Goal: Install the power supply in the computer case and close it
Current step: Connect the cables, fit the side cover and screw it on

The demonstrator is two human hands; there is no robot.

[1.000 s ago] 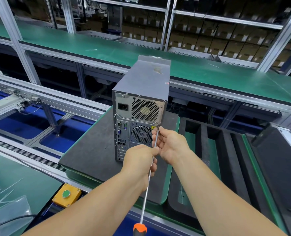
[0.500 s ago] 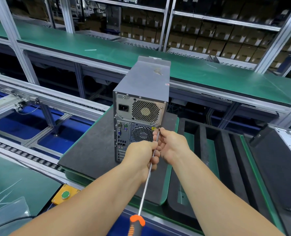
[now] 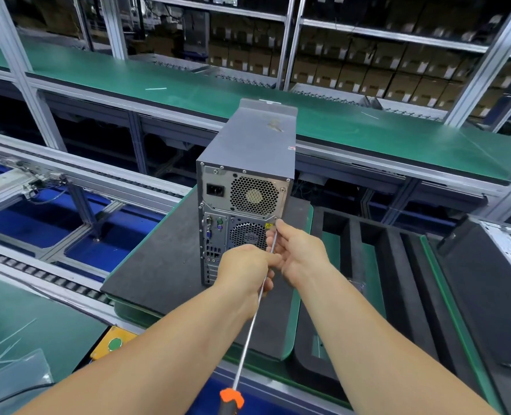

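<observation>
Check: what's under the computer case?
The computer case stands upright on a dark foam mat, which lies on a green pallet. The mat directly beneath the case is hidden.

The screwdriver (image 3: 255, 304) tip has crept up the case (image 3: 248, 187) rear to the power supply's lower-right screw, both hands following.

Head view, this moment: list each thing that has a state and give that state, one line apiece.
computer case: upright on the dark mat, side panels on, rear facing the camera.
power supply: seated in the top rear of the case.
screwdriver: shaft held by both hands, tip near the case's right rear edge.
left hand: grips the shaft.
right hand: pinches the shaft near the tip.
</observation>
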